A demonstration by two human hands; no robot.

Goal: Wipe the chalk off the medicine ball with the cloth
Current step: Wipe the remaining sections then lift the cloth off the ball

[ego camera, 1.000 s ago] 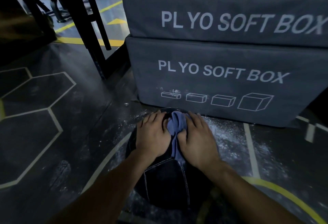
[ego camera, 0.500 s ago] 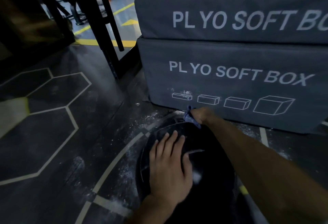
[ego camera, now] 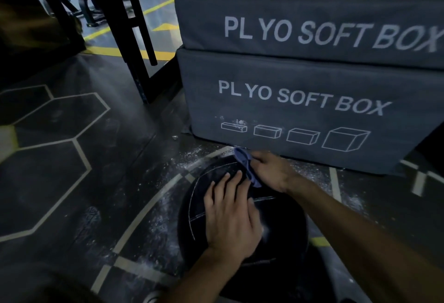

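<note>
Your left hand lies flat on top of the medicine ball, fingers straight and spread a little, palm pressing down, so that grip is apart and holds nothing. The ball itself is black with pale stitched seams and sits on the dark floor, right in front of you and just short of the lower plyo box. Your right hand is over the far side of the ball, fingers curled round the cloth, so that grip is clamped on the cloth. The cloth is blue and bunched, one end poking up past your fingers, the other trailing down against the ball's far upper surface beside your left fingertips. There is a faint whitish smear on the ball near your left thumb. White chalk dust is scattered on the floor to the left of the ball and along the foot of the box. A second plyo box is stacked on the lower one. Black rack legs stand to the left of the boxes.
</note>
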